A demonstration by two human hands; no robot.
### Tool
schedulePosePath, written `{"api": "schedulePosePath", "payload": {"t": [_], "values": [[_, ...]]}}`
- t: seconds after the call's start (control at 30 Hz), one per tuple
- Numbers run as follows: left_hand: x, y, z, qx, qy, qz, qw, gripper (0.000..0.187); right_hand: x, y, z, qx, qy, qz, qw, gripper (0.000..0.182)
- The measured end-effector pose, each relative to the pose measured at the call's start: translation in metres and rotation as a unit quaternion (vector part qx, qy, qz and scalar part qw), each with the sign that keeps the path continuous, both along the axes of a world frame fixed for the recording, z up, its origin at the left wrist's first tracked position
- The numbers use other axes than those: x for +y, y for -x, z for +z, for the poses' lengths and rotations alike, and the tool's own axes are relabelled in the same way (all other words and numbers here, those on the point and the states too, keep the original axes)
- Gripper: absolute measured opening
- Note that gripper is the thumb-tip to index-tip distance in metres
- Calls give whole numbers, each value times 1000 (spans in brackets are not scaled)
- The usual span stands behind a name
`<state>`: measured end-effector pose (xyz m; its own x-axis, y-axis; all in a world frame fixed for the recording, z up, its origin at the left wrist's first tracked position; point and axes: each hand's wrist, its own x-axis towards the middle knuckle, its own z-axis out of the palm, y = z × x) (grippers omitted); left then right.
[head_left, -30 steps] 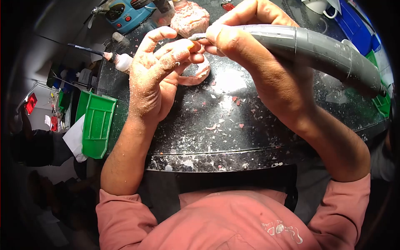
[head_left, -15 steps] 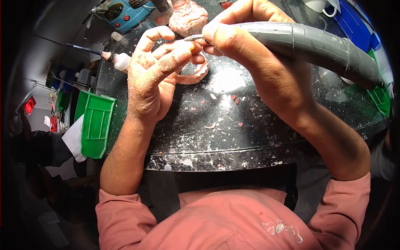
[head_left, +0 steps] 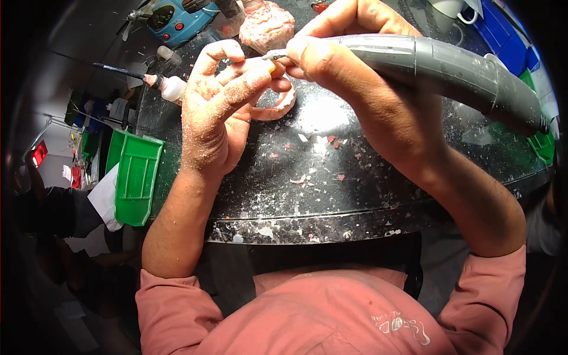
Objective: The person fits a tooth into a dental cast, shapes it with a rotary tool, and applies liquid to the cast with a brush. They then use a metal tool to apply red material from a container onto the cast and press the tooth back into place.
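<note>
My right hand [head_left: 349, 71] grips a grey rotary handpiece [head_left: 455, 65], its thick body stretching away to the right. The slim metal bur [head_left: 273, 54] at its front end points left, right at the fingertips of my left hand [head_left: 222, 97]. Dusted with pale powder, my left hand is closed in a pinch with the index finger curled. A small yellowish spot shows between its fingertips; what the pinch holds is mostly hidden, and I cannot tell its kind. Just below these fingers is a curved pale pink piece [head_left: 283, 106]. Behind them sits a lumpy pink-and-white mass [head_left: 267, 26].
Pink and white scraps litter the dark tabletop [head_left: 278, 195]. At left are a white bottle [head_left: 173, 89] with a brush across it, a green bin [head_left: 137, 177] and a blue device [head_left: 180, 23]. A white cup [head_left: 449, 7] and blue bin [head_left: 503, 29] stand at upper right.
The rear of the handpiece has dropped slightly, and its tip has shifted a little at the left fingertips. Both hands otherwise keep nearly the same place.
</note>
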<state>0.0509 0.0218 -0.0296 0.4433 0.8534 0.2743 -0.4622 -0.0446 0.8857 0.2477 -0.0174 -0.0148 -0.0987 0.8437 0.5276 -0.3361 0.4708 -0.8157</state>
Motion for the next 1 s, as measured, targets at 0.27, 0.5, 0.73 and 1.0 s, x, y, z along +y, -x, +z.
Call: {"api": "schedulePosePath", "payload": {"t": [0.27,0.5,0.73,1.0], "values": [[0,0,-1,-1,-8,-5,1000,31,4,0,-5,2,-27,2,1000,18],[0,0,1,0,-2,-8,1000,31,4,2,-8,3,-51,4,999,18],[0,0,-1,-1,-7,-3,1000,32,7,1,-12,3,-76,6,997,18],[1,0,0,8,-5,-7,1000,33,-14,-3,11,9,-50,23,998,11]]}}
